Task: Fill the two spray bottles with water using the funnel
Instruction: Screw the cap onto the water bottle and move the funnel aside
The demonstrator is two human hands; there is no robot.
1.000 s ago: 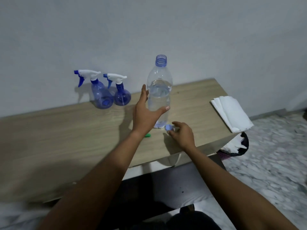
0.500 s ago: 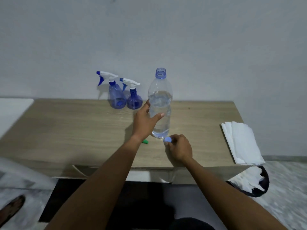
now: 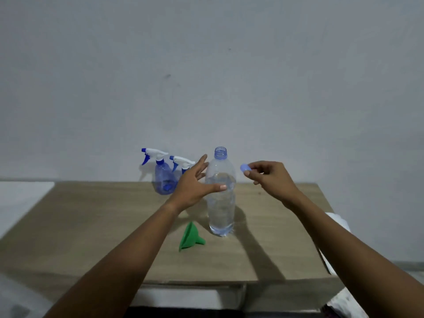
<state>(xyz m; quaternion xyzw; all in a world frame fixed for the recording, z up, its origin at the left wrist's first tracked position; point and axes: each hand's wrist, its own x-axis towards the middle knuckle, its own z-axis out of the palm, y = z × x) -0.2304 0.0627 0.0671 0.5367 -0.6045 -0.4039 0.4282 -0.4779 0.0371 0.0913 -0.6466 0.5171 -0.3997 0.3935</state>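
Your left hand [image 3: 192, 187] had fingers spread straight, thumb across the uncapped water bottle [image 3: 221, 203]. Your right hand [image 3: 273, 180] pinched the cap [image 3: 244, 167] beside its neck. The funnel [image 3: 189, 237] lay on the table [image 3: 91, 226] just before it, spray bottles [image 3: 164, 177] behind-left.

Plain home room: wooden table [image 3: 91, 226], bare wall [image 3: 206, 65]

My right hand [image 3: 273, 180] has lifted the cap [image 3: 244, 167] off the worktop [image 3: 91, 214] and now pinches it up beside the bottle [image 3: 221, 203] neck. My left hand [image 3: 195, 187] has risen higher on the bottle, fingers spread, uncovering the funnel [image 3: 189, 237].
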